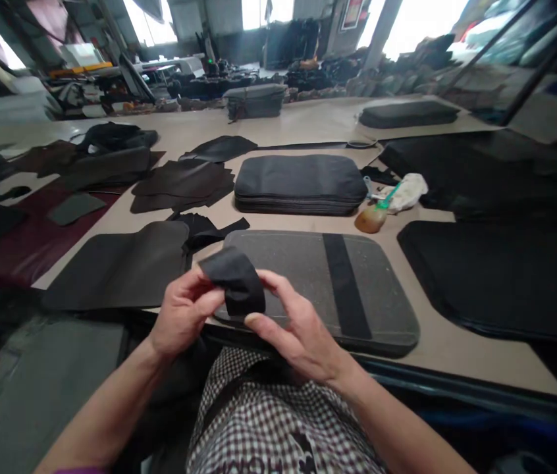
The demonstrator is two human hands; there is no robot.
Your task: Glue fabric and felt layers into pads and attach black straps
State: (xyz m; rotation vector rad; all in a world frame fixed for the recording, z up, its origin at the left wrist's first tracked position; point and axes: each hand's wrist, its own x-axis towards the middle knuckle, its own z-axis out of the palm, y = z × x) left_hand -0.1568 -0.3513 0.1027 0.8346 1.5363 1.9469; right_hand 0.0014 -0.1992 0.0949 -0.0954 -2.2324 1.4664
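Between my two hands a black strip (235,276) of leather-like material curves over itself, above the near edge of a table. My left hand (182,313) pinches its left end between thumb and fingers. At the other end, my right hand (298,326) grips the strip's edge, fingers behind it and thumb in front. Underneath lies a grey rounded panel (288,263), partly hidden by my hands and the strip. Across that panel's right part runs a flat black band (345,286).
Behind the panel sits a stack of black rounded pieces (301,184). A bottle of amber liquid (372,217) with a green top stands near a white cloth (409,192). Dark sheets (120,263) lie left; a large black panel (500,276) lies right.
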